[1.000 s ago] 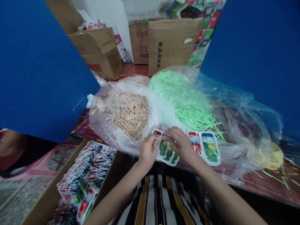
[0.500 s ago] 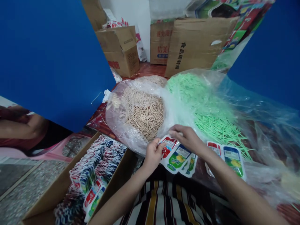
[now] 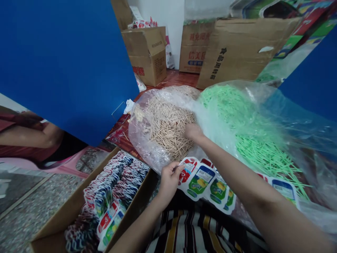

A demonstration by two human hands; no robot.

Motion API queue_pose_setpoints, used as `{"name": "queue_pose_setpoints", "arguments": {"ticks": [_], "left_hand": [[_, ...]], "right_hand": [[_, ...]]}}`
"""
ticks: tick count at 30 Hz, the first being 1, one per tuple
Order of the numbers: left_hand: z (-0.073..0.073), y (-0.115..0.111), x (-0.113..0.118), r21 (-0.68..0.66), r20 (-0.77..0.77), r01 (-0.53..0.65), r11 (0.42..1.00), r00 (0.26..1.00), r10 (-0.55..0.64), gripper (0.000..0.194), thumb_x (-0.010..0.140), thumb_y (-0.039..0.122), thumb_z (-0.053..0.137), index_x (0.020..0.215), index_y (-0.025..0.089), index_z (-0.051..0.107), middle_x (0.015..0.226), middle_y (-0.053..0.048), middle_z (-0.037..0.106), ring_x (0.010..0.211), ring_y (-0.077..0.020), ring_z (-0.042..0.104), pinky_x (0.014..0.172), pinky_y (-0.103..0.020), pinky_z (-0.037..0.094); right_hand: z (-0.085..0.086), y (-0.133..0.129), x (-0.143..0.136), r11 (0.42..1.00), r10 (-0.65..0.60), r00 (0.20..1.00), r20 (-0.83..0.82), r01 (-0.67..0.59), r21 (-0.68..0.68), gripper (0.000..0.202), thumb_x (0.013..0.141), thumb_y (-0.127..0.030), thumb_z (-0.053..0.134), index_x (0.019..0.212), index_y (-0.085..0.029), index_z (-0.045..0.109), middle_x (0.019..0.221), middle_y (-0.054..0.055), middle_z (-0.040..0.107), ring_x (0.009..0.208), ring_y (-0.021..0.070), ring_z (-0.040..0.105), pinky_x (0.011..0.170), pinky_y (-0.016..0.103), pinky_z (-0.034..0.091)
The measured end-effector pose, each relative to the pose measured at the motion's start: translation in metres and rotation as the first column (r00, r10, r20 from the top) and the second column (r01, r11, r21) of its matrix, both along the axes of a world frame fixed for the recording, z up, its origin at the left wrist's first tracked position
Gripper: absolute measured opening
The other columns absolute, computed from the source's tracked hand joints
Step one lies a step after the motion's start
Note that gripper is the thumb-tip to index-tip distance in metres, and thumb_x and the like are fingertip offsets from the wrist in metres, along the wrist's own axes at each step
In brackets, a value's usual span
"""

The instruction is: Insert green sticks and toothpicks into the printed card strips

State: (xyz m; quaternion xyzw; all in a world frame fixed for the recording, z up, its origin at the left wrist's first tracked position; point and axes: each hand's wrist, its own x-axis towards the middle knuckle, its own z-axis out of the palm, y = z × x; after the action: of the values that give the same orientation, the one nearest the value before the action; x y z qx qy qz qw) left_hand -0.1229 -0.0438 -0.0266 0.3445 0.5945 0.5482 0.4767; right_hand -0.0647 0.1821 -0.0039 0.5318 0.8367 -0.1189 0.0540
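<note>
Pinched at its red end between thumb and fingers, a printed packet [image 3: 196, 179] with a red part and a green, lemon-marked part is in my left hand [image 3: 170, 175]. More packets of the same kind [image 3: 219, 189] lie fanned out just right of it. My right hand [image 3: 193, 131] is at the right side of a heap of short beige sticks [image 3: 168, 131] in a clear plastic bag [image 3: 137, 130]. Its fingers are blurred and partly hidden, so I cannot make out whether they hold a stick.
Rows of similar packets fill an open cardboard box [image 3: 79, 196] at the lower left. Bright green sticks [image 3: 263, 151] spill from another clear bag on the right. Cartons [image 3: 244, 49] stand at the back. Beyond a blue panel [image 3: 65, 63], another person's arm [image 3: 28, 135] shows at left.
My right hand has left the packet and moved up to the beige sticks. My left hand keeps hold of the packet. The view has shifted slightly.
</note>
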Motion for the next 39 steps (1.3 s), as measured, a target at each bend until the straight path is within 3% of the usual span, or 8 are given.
{"name": "queue_pose_setpoints", "arguments": {"ticks": [6,13,19,27,34,39], "left_hand": [[0.001,-0.003,-0.008,-0.017,0.027,-0.041,0.999,0.999,0.042,0.023,0.076,0.037,0.063,0.072,0.013,0.064,0.06,0.002,0.059,0.055,-0.0118,0.051,0.053,-0.021,0.042],[0.004,-0.002,-0.004,-0.013,0.055,-0.034,0.999,0.998,0.035,0.023,0.076,0.035,0.063,0.073,0.013,0.065,0.059,0.002,0.059,0.054,-0.0117,0.051,0.052,-0.021,0.041],[0.004,-0.004,-0.005,-0.024,0.066,-0.046,0.999,0.997,0.048,0.024,0.075,0.037,0.064,0.073,0.013,0.065,0.062,0.0,0.062,0.055,-0.0126,0.053,0.052,-0.022,0.042],[0.0,-0.003,-0.006,-0.009,0.061,-0.055,0.998,0.997,0.055,0.027,0.075,0.041,0.064,0.074,0.014,0.065,0.061,0.001,0.061,0.053,-0.0118,0.053,0.051,-0.022,0.042],[0.0,-0.004,-0.006,-0.006,0.063,-0.059,0.998,0.996,0.059,0.027,0.076,0.04,0.064,0.075,0.013,0.065,0.063,0.0,0.062,0.055,-0.0121,0.053,0.053,-0.022,0.044],[-0.004,-0.004,-0.007,0.002,0.056,-0.061,0.998,0.997,0.06,0.026,0.078,0.039,0.063,0.079,0.013,0.066,0.067,-0.001,0.064,0.059,-0.0128,0.055,0.056,-0.023,0.045]], "right_hand": [[-0.003,-0.008,0.011,0.975,0.216,0.976,0.013,-0.215,-0.055,0.016,0.068,-0.03,0.071,0.076,-0.016,0.074,0.079,0.01,0.072,0.081,0.0216,0.066,0.067,0.024,0.048],[-0.007,-0.019,0.007,0.946,0.319,0.943,-0.09,-0.323,-0.031,0.006,0.063,-0.019,0.073,0.063,-0.015,0.069,0.069,0.008,0.067,0.072,0.0197,0.062,0.062,0.025,0.041],[-0.011,-0.015,0.02,0.954,0.279,0.911,-0.304,-0.298,-0.017,0.03,0.071,-0.04,0.066,0.056,-0.014,0.061,0.05,-0.003,0.05,0.051,0.0105,0.044,0.05,0.022,0.03],[-0.018,-0.036,0.029,0.974,0.21,0.799,-0.563,-0.223,0.046,0.041,0.072,-0.054,0.062,0.06,-0.015,0.056,0.059,0.0,0.054,0.056,0.0126,0.046,0.055,0.024,0.034],[-0.029,-0.039,0.036,0.977,0.149,0.725,-0.672,-0.212,-0.012,0.037,0.066,-0.051,0.069,0.065,-0.015,0.062,0.063,0.001,0.061,0.061,0.0152,0.053,0.058,0.024,0.04],[-0.028,-0.042,0.035,0.989,0.087,0.683,-0.726,-0.147,-0.019,0.029,0.074,-0.04,0.061,0.077,-0.012,0.066,0.068,0.003,0.063,0.06,0.0137,0.054,0.057,0.023,0.041]]}}
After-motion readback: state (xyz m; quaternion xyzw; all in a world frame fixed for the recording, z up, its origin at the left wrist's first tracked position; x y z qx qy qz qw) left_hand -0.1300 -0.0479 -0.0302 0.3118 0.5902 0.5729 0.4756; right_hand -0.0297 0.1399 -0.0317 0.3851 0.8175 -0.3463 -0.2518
